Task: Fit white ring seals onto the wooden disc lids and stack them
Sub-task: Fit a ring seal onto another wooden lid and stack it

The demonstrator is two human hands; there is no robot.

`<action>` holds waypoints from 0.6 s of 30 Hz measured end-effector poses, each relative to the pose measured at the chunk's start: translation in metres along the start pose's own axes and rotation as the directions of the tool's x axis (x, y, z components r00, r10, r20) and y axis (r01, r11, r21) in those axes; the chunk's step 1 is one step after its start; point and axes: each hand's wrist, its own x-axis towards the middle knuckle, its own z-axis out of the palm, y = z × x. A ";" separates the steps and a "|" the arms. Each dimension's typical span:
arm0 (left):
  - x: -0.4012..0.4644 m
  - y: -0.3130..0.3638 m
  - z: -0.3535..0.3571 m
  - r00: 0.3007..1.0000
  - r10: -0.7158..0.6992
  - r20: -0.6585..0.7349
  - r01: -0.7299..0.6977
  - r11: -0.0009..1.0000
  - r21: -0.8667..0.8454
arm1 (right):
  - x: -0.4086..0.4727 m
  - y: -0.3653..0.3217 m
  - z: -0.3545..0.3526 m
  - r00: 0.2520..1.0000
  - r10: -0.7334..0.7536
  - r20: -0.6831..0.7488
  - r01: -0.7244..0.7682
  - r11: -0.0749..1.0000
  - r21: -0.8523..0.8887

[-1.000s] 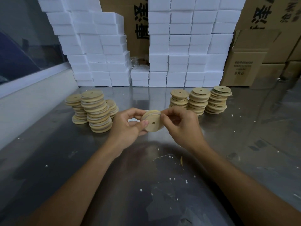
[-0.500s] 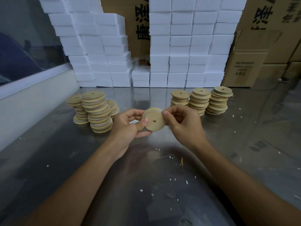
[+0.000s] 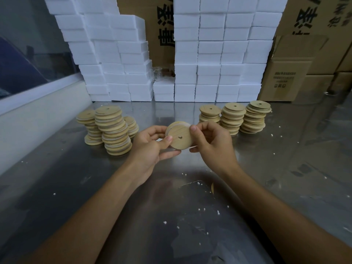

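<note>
Both hands have turned the wooden disc lid (image 3: 180, 137) a bit, so its flat face now shows more.

It is held up over the shiny bench (image 3: 190, 216), between two groups of lid stacks. The left hand (image 3: 152, 147) has a tight grip on its left edge with thumb and fingers. The right hand (image 3: 213, 143) pinches its right edge. A thin white ring seal (image 3: 168, 126) peeks out at the top left rim. Stacks with seals (image 3: 112, 130) stand to the left, plain stacks (image 3: 234, 117) to the right.
</note>
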 end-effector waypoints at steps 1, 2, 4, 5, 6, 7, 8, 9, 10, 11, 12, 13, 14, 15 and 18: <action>0.000 0.001 0.000 1.000 -0.013 0.001 0.013 1.000 -0.018 | 0.000 -0.001 0.000 1.000 0.011 0.002 -0.011 1.000 0.023; 0.000 0.001 0.000 1.000 -0.030 0.007 0.030 0.999 -0.035 | 0.000 -0.001 0.000 1.000 0.020 0.008 -0.020 0.999 0.040; 0.000 0.001 -0.002 0.998 -0.051 0.024 0.053 0.996 -0.073 | 0.000 0.000 0.000 0.999 0.041 0.022 -0.043 0.996 0.077; 0.000 0.001 -0.002 0.998 -0.050 0.026 0.052 0.996 -0.069 | 0.000 0.000 0.001 0.998 0.049 0.027 -0.051 0.995 0.090; -0.001 0.000 -0.002 1.000 -0.027 0.014 0.027 0.999 -0.027 | -0.001 0.001 0.002 0.998 0.048 0.030 -0.051 0.995 0.085; -0.001 -0.001 -0.002 0.999 0.043 -0.009 -0.042 0.996 0.083 | -0.002 0.002 0.003 0.999 0.026 0.028 -0.027 0.999 0.040; 0.000 -0.003 -0.003 0.987 0.160 -0.018 -0.150 0.956 0.252 | -0.004 0.003 0.005 0.999 -0.026 0.028 0.027 0.999 -0.043; 0.000 -0.006 -0.002 0.958 0.287 0.013 -0.266 0.869 0.417 | -0.006 0.003 0.005 0.995 -0.095 0.039 0.099 0.986 -0.135; 0.000 -0.009 -0.002 0.918 0.392 0.065 -0.365 0.767 0.528 | -0.007 0.002 0.005 0.984 -0.165 0.059 0.174 0.962 -0.211; 0.001 -0.011 -0.001 0.879 0.466 0.104 -0.434 0.691 0.578 | -0.008 0.000 0.005 0.971 -0.226 0.081 0.239 0.934 -0.265; 0.001 -0.011 -0.002 0.847 0.518 0.121 -0.481 0.648 0.590 | -0.009 -0.002 0.003 0.957 -0.269 0.105 0.288 0.907 -0.308; 0.002 -0.011 -0.003 0.813 0.567 0.132 -0.524 0.613 0.592 | -0.009 -0.003 0.002 0.947 -0.296 0.128 0.322 0.881 -0.346; 0.003 -0.010 -0.004 0.786 0.601 0.147 -0.557 0.584 0.590 | -0.009 -0.004 0.001 0.939 -0.310 0.150 0.345 0.860 -0.377; 0.003 -0.009 -0.005 0.778 0.607 0.165 -0.572 0.575 0.585 | -0.009 -0.005 0.001 0.932 -0.319 0.171 0.361 0.842 -0.401; 0.003 -0.008 -0.005 0.836 0.525 0.161 -0.516 0.650 0.558 | -0.009 -0.005 0.000 0.922 -0.321 0.219 0.386 0.816 -0.430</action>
